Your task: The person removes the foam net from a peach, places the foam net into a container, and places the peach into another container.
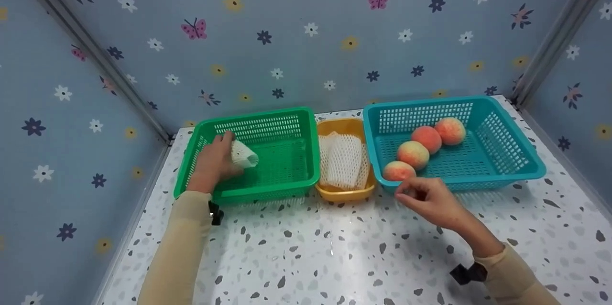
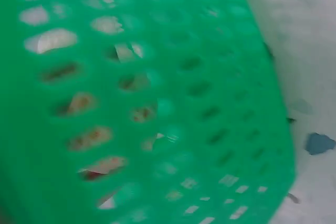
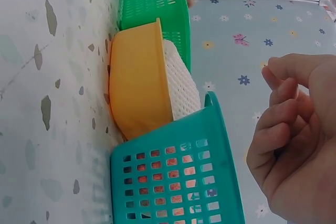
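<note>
Over the left part of the green basket (image 1: 311,152), my left hand (image 1: 215,159) grips a white foam fruit net (image 1: 245,154); what the net holds inside cannot be seen. The left wrist view is filled by the basket's slotted green wall (image 2: 157,77), which hides most of the hand. My right hand (image 1: 432,200) hovers by the front left corner of the teal basket (image 1: 497,178), fingers loosely curled with nothing in them. In that basket lie several peaches in a slanting row, the nearest peach (image 1: 398,170) close to the right fingertips.
Between the two larger baskets stands a yellow basket (image 1: 346,196) with white foam nets (image 1: 344,159) in it. All three rest on a speckled white table (image 1: 306,257). Flower-patterned panels (image 1: 287,32) rise behind and at both sides.
</note>
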